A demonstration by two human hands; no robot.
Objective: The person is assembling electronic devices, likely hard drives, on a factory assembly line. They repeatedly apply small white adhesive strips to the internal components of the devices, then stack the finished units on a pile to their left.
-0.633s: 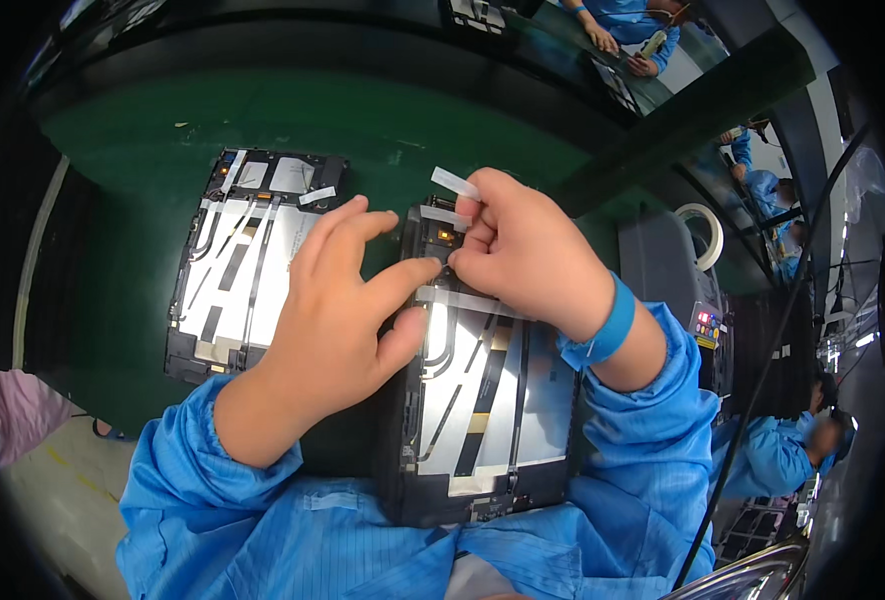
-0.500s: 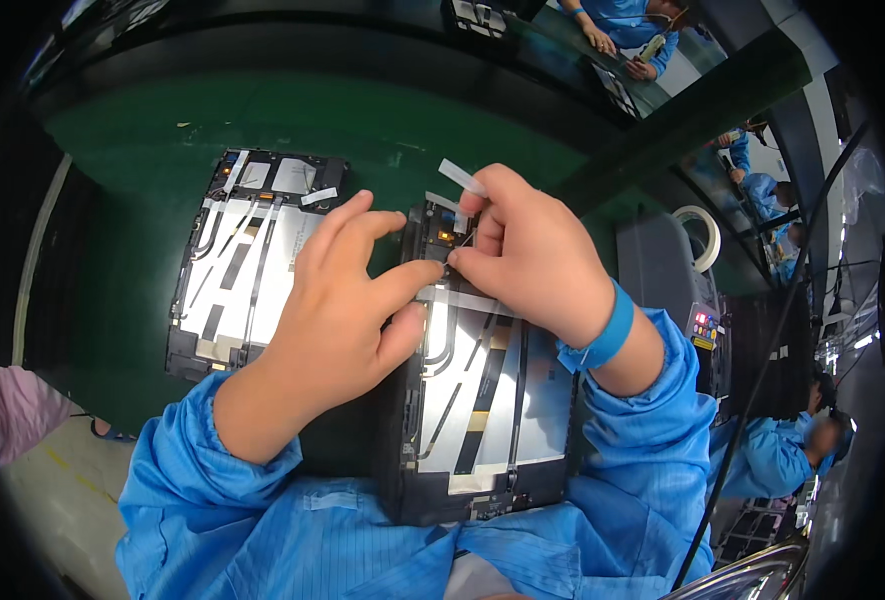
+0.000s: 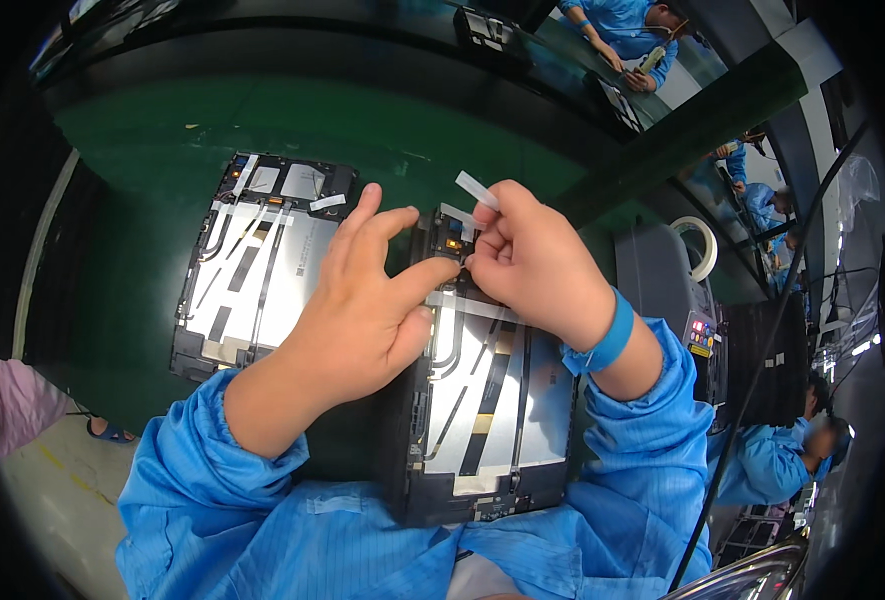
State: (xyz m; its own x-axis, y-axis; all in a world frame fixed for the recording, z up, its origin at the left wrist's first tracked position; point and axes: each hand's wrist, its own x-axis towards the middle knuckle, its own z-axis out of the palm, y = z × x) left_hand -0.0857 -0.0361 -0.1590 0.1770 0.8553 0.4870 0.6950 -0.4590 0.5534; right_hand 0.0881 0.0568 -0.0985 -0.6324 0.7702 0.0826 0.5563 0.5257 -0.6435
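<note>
While a white tape strip [image 3: 475, 188] is pinched in the right hand [image 3: 535, 262] fingers, the opened tablet [image 3: 483, 400] on the green tabletop [image 3: 163, 130] is pressed by the left hand [image 3: 363, 310], index extended; careful placement seems called for.

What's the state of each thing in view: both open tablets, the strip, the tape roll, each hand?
Near tablet: back cover off, insides exposed, flat on green mat.
Far tablet: also open, flat, untouched.
White strip: pinched in right hand, free end sticking up.
Left hand: index fingertip pressing the near tablet's top edge, holding nothing.
Tape roll: standing on the grey unit at right, idle.
</note>
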